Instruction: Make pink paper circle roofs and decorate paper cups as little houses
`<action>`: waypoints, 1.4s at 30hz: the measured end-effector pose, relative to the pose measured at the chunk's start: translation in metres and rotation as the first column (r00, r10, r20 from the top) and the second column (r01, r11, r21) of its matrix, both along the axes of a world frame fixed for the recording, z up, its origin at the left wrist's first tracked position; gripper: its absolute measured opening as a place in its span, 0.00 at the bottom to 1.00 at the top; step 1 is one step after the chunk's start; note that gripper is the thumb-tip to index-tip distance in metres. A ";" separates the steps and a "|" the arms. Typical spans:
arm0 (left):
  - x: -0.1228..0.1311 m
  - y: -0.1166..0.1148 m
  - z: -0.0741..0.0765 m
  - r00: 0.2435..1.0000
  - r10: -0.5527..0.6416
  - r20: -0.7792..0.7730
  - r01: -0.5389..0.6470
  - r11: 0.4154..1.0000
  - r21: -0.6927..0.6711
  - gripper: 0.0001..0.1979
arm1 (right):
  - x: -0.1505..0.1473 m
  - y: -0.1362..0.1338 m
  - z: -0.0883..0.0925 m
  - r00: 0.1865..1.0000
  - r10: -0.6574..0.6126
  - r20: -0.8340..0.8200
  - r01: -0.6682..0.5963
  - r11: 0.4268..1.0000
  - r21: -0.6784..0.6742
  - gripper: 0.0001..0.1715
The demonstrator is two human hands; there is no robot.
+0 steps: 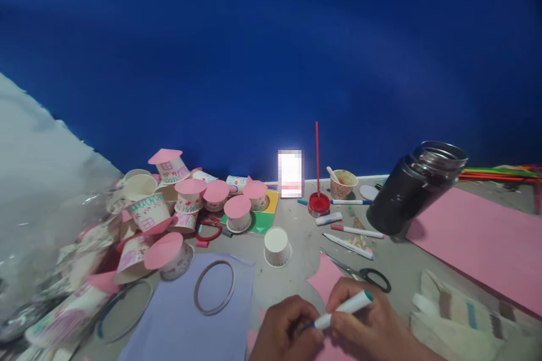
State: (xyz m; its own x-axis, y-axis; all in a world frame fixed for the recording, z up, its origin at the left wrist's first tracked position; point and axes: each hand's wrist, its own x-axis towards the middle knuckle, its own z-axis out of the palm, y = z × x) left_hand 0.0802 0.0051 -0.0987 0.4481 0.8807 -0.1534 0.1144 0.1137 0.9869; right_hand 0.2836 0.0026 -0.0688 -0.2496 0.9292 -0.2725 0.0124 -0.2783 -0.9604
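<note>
At the front edge, my right hand (pixel 359 313) is closed round a white marker (pixel 345 310) with a teal end pointing up to the right. My left hand (pixel 292 327) has its fingers curled round the marker's other end, where a bit of dark blue shows. Pink paper pieces (pixel 325 276) lie under and just beyond my hands. Past them an upside-down white paper cup (pixel 277 247) stands on the table. Scissors (pixel 359 272) with black handles lie beyond my right hand, partly over the pink paper.
Paper cups with pink paper tops (pixel 237 213) crowd the left, beside purple paper (pixel 182 304) and a ring (pixel 214 287). Several markers (pixel 348 246), a red paint pot (pixel 318 204) and a lit phone (pixel 291 174) stand behind. A black flask (pixel 406 192) and pink sheet (pixel 483 237) are right.
</note>
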 end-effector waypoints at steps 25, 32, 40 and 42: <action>-0.049 0.067 0.022 0.619 0.505 -0.602 0.418 0.437 0.797 0.39 | 0.041 0.044 -0.011 0.774 -0.479 0.415 -0.124 0.528 0.840 0.12; -0.042 0.100 0.025 0.643 0.505 -0.576 0.226 0.593 0.773 0.39 | 0.043 0.043 -0.021 0.748 -0.378 0.545 -0.307 0.531 0.790 0.15; -0.038 0.097 0.065 0.855 0.406 -0.321 -0.158 0.795 0.586 0.37 | 0.041 0.042 -0.034 0.711 -0.311 0.631 -0.422 0.529 0.736 0.15; -0.038 0.094 0.072 0.862 0.385 -0.328 -0.129 0.795 0.593 0.36 | 0.041 0.042 -0.035 0.707 -0.315 0.633 -0.428 0.523 0.737 0.16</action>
